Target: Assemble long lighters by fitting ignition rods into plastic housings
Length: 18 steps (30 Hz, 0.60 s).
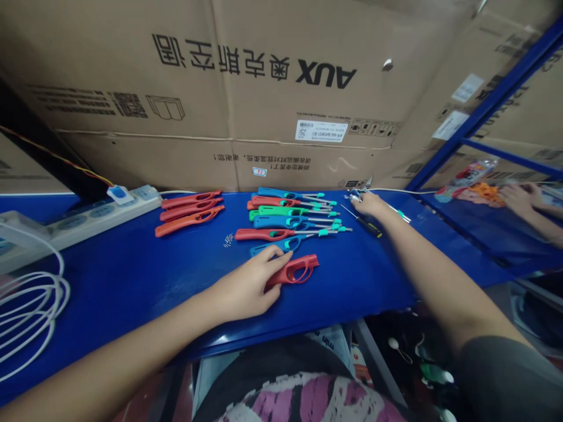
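My left hand point(255, 283) is closed around a red lighter handle point(294, 273) with a trigger loop and no metal tube at its end. Just behind it lies a row of long-nosed lighters: a blue one point(266, 221), a green one point(277, 212), a red one point(264, 234) and more, their metal tubes pointing right. My right hand point(372, 206) reaches to the back, fingers drawn together at a heap of small metal parts point(354, 193); what they pinch is too small to make out. Beside that wrist rests a black-and-yellow screwdriver point(369, 226).
Several red and orange lighter handles point(189, 221) lie at left, and small screws point(229, 240) nearby. A power strip point(79, 223) and coiled white cable point(35, 305) occupy the far left. Cardboard point(264, 105) walls the back. At right, another person's hands point(523, 196) are near orange pieces point(484, 193).
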### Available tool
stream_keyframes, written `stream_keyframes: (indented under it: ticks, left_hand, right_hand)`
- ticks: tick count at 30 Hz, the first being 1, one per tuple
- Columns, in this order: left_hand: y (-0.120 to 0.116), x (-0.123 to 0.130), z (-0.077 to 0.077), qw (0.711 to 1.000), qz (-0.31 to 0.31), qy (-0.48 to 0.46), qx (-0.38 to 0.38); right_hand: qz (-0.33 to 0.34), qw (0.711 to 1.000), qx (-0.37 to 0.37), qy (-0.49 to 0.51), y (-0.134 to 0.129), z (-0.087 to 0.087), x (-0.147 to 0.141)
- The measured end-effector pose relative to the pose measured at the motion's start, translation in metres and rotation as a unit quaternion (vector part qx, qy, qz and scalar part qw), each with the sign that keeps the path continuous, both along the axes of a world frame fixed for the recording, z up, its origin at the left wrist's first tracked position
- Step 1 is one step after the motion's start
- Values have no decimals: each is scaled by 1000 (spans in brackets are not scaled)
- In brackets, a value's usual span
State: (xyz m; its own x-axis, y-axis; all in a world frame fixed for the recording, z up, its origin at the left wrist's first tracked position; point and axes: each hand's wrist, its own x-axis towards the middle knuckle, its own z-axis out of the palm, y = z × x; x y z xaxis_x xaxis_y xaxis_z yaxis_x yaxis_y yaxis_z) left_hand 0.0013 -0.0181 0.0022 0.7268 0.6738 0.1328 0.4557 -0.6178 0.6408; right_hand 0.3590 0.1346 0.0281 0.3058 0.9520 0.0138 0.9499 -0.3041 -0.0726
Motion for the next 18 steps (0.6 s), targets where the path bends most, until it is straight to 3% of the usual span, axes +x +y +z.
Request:
stream_keyframes:
  ticks: [7, 10, 13, 14, 16, 18]
  left_hand:
    - [2, 9, -11, 996, 39, 44, 74]
    - [2, 10, -11, 992, 39, 56, 104]
    - [1, 11, -11, 994, 40, 60, 83]
    - [1, 10, -10, 995, 39, 62, 72]
    - [1, 7, -7, 995, 38, 72, 52]
    - [4, 0, 1, 996, 22, 85, 32]
  right_hand:
    - [-86, 996, 31, -20, 13, -5, 12]
    - [-47, 995, 81, -24, 6, 2, -1]
    - [92, 989, 114, 13, -12, 5, -37]
    - [167, 978, 115, 42, -20, 4, -52]
    - [393, 901, 119, 141, -38, -1, -82]
    - [490, 854, 123, 123, -54, -9, -108]
